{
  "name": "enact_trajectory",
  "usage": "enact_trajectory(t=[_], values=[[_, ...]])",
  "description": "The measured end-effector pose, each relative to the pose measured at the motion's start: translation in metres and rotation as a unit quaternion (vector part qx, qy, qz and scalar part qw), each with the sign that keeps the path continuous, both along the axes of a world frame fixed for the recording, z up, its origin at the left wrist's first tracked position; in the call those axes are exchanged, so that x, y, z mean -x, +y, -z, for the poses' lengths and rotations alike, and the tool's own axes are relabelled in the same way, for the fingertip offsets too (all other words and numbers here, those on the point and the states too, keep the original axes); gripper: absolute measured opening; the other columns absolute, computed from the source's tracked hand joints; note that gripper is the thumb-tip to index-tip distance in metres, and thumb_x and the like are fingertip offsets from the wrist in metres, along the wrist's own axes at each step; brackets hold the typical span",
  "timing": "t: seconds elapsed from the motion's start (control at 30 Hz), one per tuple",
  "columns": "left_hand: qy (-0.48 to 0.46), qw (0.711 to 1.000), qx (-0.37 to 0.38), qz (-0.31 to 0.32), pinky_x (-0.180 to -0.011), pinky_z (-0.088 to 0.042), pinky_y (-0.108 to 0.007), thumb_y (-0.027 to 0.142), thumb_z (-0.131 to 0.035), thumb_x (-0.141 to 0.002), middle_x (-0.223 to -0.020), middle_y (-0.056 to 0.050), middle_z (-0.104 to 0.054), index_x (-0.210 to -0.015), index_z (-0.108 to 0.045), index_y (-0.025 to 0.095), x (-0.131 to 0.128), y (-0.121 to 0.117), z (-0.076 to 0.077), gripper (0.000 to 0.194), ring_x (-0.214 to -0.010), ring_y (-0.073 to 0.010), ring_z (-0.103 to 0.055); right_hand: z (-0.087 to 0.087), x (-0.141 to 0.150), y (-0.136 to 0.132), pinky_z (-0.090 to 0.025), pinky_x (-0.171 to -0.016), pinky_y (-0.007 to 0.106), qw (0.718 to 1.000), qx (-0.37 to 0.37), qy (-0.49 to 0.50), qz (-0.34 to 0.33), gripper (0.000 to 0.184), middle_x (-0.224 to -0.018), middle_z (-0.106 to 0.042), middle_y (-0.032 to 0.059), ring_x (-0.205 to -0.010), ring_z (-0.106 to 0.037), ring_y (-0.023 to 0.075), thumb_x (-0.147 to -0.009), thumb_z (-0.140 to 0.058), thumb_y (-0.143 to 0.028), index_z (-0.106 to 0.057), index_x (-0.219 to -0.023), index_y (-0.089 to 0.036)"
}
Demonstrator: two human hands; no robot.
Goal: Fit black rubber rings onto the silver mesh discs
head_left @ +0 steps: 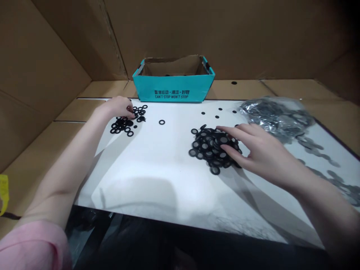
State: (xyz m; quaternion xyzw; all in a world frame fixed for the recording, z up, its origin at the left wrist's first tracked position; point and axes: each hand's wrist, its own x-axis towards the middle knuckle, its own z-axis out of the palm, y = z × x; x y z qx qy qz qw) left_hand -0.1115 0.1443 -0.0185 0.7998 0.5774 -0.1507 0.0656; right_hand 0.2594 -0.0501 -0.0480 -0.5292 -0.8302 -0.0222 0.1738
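The right hand (260,152) reaches in over the right side of the pile (208,144), thumb and forefinger parted at its top with discs between them; whether one is pinched I cannot tell, since the other fingers are partly hidden behind the forefinger and the palm is turned out of sight. The pile, dark discs with paler grey centres, lies to the left of this hand and under its fingertips, and the hand covers some of its right edge. The left hand (118,107) is bent down at the far side of the rings (114,131), fingers curled and back of the hand showing; its fingertips are small and dim, so I cannot tell whether they grip a ring. Most of the rings lie just below that hand and toward the person, some to the right of its fingertips, with a few dark solid pieces among them. One loose ring (162,122) sits apart between the two groups. Beyond, the box (173,88) shows its blue front, which hides nearly all its contents; only dark bits peek over the rim. The bag (277,116), right of the pile, is blurred by glare, and the grey pieces (341,183) near it run together. The right forearm and the pink sleeve (36,245) are cut off by the frame.
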Motion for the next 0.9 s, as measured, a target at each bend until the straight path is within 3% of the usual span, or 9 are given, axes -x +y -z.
enact_trajectory(t=[0.1,0.27,0.53,0.67,0.8,0.9], values=[[-0.02,1.0,0.008,0.006,-0.067,-0.037,-0.026,0.046,-0.063,-0.071,-0.09,-0.008,-0.073,-0.093,-0.068,0.018,0.004,0.006,0.011,0.036,-0.083,-0.0225,-0.061,-0.003,-0.007,-0.002,-0.045,-0.07,0.039,1.0,0.008,0.017,0.01,0.044,-0.096,-0.064,0.0115,-0.086,-0.058,0.0251,-0.093,-0.049,-0.043,-0.058,-0.129,-0.018],[-0.057,0.998,0.016,0.019,-0.067,-0.037,-0.025,0.051,-0.066,-0.065,-0.092,-0.006,-0.073,-0.084,-0.068,0.02,0.006,0.009,0.013,0.037,-0.082,-0.0209,-0.061,-0.009,-0.038,-0.019,-0.046,-0.063,0.035,0.995,0.033,0.036,0.089,0.038,-0.1,-0.067,0.0127,-0.083,-0.06,0.0228,-0.09,-0.056,-0.047,-0.064,-0.117,-0.022],[-0.103,0.995,-0.005,0.013,-0.067,-0.036,-0.024,0.052,-0.06,-0.067,-0.087,-0.005,-0.073,-0.087,-0.067,0.018,0.008,0.007,0.004,0.04,-0.079,-0.0189,-0.06,0.016,-0.117,-0.056,-0.043,-0.059,0.039,0.965,0.066,0.008,0.256,0.045,-0.098,-0.068,0.0138,-0.069,-0.058,0.0206,-0.083,-0.053,-0.068,-0.066,-0.096,-0.026],[-0.127,0.992,-0.009,0.02,-0.067,-0.036,-0.025,0.049,-0.06,-0.069,-0.082,-0.005,-0.072,-0.084,-0.065,0.018,0.001,0.002,0.0,0.035,-0.075,-0.0177,-0.058,0.027,-0.128,-0.062,-0.04,-0.06,0.041,0.967,0.051,0.043,0.245,0.051,-0.09,-0.068,0.0102,-0.063,-0.053,0.0185,-0.082,-0.042,-0.076,-0.062,-0.093,-0.031],[-0.138,0.99,-0.007,0.026,-0.068,-0.036,-0.025,0.05,-0.062,-0.069,-0.08,-0.005,-0.071,-0.081,-0.065,0.018,-0.004,-0.003,-0.002,0.034,-0.075,-0.0178,-0.059,0.035,-0.141,-0.06,-0.04,-0.055,0.039,0.963,0.09,0.05,0.248,0.047,-0.088,-0.07,0.0105,-0.061,-0.055,0.0187,-0.07,-0.059,-0.076,-0.065,-0.088,-0.032],[-0.138,0.99,-0.009,0.034,-0.068,-0.036,-0.025,0.049,-0.061,-0.07,-0.081,-0.005,-0.071,-0.083,-0.065,0.018,-0.006,-0.004,-0.002,0.034,-0.074,-0.0175,-0.058,0.039,-0.148,-0.06,-0.041,-0.058,0.04,0.96,0.075,0.055,0.264,0.053,-0.085,-0.069,0.0122,-0.062,-0.056,0.0201,-0.069,-0.058,-0.078,-0.064,-0.085,-0.028]])
